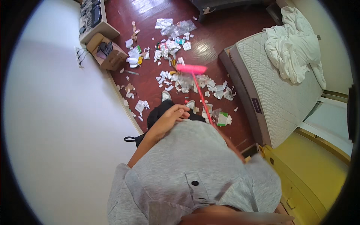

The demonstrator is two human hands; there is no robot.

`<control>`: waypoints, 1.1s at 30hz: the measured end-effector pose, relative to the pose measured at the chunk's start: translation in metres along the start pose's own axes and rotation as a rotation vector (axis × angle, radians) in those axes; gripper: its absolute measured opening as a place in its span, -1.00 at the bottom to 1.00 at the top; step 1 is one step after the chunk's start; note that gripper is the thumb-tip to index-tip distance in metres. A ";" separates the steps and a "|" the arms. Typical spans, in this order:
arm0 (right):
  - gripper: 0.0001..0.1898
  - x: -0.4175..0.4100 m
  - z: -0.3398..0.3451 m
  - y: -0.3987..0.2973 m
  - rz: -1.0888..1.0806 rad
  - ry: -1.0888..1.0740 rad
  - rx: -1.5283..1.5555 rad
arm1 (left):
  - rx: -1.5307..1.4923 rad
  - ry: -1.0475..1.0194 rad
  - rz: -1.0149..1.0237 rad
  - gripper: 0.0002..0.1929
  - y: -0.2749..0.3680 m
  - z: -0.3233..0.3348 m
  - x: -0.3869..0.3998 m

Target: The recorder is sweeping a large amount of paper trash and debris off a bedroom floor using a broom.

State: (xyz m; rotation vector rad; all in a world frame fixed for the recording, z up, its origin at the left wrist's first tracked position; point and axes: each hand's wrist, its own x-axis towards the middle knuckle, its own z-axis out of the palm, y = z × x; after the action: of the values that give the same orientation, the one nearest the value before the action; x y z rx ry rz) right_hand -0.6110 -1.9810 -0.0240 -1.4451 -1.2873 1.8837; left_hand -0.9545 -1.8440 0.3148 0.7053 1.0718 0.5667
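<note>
My left hand (pixel 180 111) lies in front of the grey shirt at waist height, fingers loosely bent and apart, holding nothing. A broom with a pink head (pixel 191 69) and a red handle (pixel 203 98) slants over the littered floor. Its handle runs up to my right forearm (pixel 234 149); the shirt hides most of my right hand, which supports the tilted handle there. The broom head lies among torn white paper scraps (pixel 168 48), beyond my shoes. Nearer to me are more scraps (pixel 182 84), crumpled clear plastic (pixel 228 94) and a green and white packet (pixel 222 119).
On the left, an open cardboard box (pixel 112 57) stands by the wall, below a shelf (pixel 105 29) with dark devices. A bed mattress (pixel 270 98) bearing a white quilt (pixel 295 53) flanks the right side. Clear plastic sheeting (pixel 180 28) lies farther off; yellow furniture (pixel 301 168) stands at lower right.
</note>
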 end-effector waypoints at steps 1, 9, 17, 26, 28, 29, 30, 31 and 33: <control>-0.36 -0.044 0.012 0.013 -0.022 -0.029 0.000 | 0.007 0.032 0.015 -0.65 0.000 -0.005 0.001; -0.38 -0.076 0.052 -0.106 0.276 0.101 0.293 | 0.145 -0.194 -0.111 -0.68 0.004 -0.012 0.022; -0.43 0.091 0.066 -0.277 0.358 0.126 0.368 | 0.125 -0.265 -0.077 -0.67 0.023 -0.091 0.041; -0.75 0.389 0.068 -0.424 0.219 0.114 0.389 | 0.294 0.007 0.231 -0.71 0.094 -0.226 0.067; -0.81 0.450 0.068 -0.447 0.221 0.143 0.292 | 0.106 0.090 0.259 -0.74 0.095 -0.245 0.080; -0.81 0.472 0.068 -0.456 0.223 0.121 0.275 | 0.091 0.113 0.266 -0.74 0.095 -0.251 0.084; -0.83 0.497 0.066 -0.468 0.223 0.101 0.243 | 0.124 0.165 0.234 -0.74 0.094 -0.255 0.086; -0.84 0.520 0.058 -0.476 0.226 0.078 0.206 | 0.148 0.219 0.199 -0.75 0.090 -0.254 0.091; -0.88 0.564 0.047 -0.485 0.287 0.053 0.303 | 0.155 0.320 0.302 -0.73 0.078 -0.262 0.103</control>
State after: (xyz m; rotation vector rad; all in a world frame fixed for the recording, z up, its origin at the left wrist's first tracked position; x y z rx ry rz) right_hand -0.9475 -1.3291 0.1084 -1.5650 -0.7582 2.0962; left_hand -1.1637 -1.6559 0.2337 0.9432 1.3256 0.8839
